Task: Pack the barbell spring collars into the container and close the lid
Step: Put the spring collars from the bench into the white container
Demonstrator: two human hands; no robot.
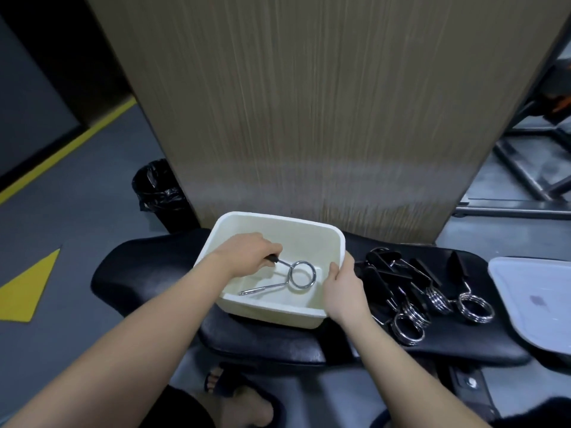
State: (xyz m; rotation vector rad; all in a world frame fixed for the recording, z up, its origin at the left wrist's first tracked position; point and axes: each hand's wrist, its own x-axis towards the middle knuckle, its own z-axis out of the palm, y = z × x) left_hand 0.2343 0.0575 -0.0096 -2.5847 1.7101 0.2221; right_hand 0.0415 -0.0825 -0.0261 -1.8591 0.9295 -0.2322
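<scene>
Stiff, probably slick collar is pinched at its black handle by left hand. The container is clasped at its rim by right hand.

No lettering, brand or number legible on any surface; sole markings: a yellow arrow and a yellow line, both painted on the floor.

Left hand gripping collar inside container
</scene>
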